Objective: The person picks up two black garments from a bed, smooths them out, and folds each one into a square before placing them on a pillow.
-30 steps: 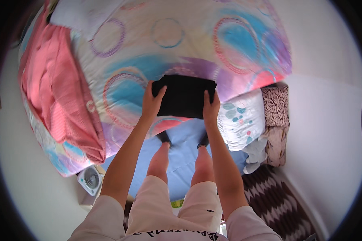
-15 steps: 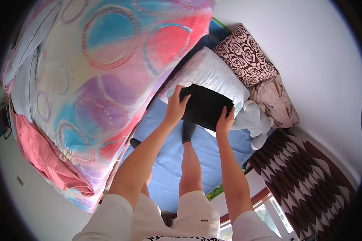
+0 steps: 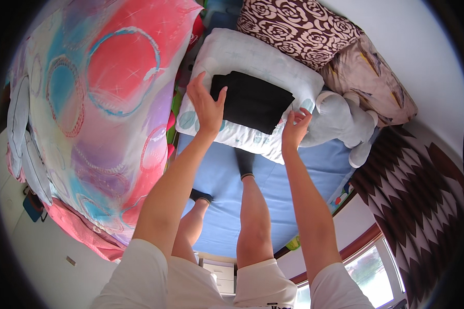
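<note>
A folded black cloth (image 3: 252, 102), probably a garment, lies flat on a white patterned pillow (image 3: 211, 49). My left hand (image 3: 206, 105) is open beside the cloth's left edge, thumb and fingers apart. By the lower right corner of the cloth is my right hand (image 3: 296, 129), its fingers loosely bent and spread, with nothing visible in them. The pillow rests on a blue sheet (image 3: 216, 165) in front of my feet.
A grey plush toy (image 3: 340, 118) lies right of the pillow. Behind are a rose-patterned cushion (image 3: 299, 31) and a beige cushion (image 3: 371, 77). A colourful bedspread (image 3: 118, 72) rises along the left. A zigzag curtain (image 3: 407, 201) and window (image 3: 371, 270) are at right.
Both hands have let go of the folded black cloth, which was held between them and now lies on the pillow. My view has shifted, and the hands have moved apart from the cloth.
</note>
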A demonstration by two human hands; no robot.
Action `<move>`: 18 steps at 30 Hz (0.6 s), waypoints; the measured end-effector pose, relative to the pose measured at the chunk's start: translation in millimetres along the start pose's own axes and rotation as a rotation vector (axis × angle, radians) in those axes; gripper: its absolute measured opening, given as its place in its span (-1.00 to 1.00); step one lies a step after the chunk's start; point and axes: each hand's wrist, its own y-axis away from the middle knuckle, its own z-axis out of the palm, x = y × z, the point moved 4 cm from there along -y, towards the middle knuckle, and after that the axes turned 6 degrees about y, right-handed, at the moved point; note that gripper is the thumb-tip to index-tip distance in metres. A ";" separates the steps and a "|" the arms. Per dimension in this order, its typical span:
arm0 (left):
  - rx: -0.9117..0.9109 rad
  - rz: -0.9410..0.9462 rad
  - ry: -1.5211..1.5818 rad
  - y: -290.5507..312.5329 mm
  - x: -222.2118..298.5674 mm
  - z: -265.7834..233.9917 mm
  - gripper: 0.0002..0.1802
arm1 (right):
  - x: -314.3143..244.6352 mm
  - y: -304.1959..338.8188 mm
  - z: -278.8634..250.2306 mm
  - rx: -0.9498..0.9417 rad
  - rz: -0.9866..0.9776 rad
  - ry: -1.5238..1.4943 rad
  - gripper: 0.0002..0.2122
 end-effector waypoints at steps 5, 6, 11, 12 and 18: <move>-0.538 0.539 -0.445 37.6 36.0 34.0 -0.33 | -68.1 42.9 15.7 -0.083 -0.665 0.282 -0.39; -0.558 0.473 -0.502 36.3 18.0 34.8 -0.29 | -74.0 49.7 29.4 -0.195 -0.661 0.343 -0.31; -0.634 0.512 -0.471 27.3 8.6 37.0 -0.21 | -49.4 37.6 46.3 -0.190 -0.638 0.660 -0.26; -0.657 0.506 -0.451 26.1 9.2 32.4 -0.19 | -48.8 39.6 45.5 -0.199 -0.640 0.681 -0.25; -0.650 0.333 -0.440 59.9 3.7 -36.1 0.03 | -28.9 59.3 8.3 -0.246 -0.468 0.739 -0.20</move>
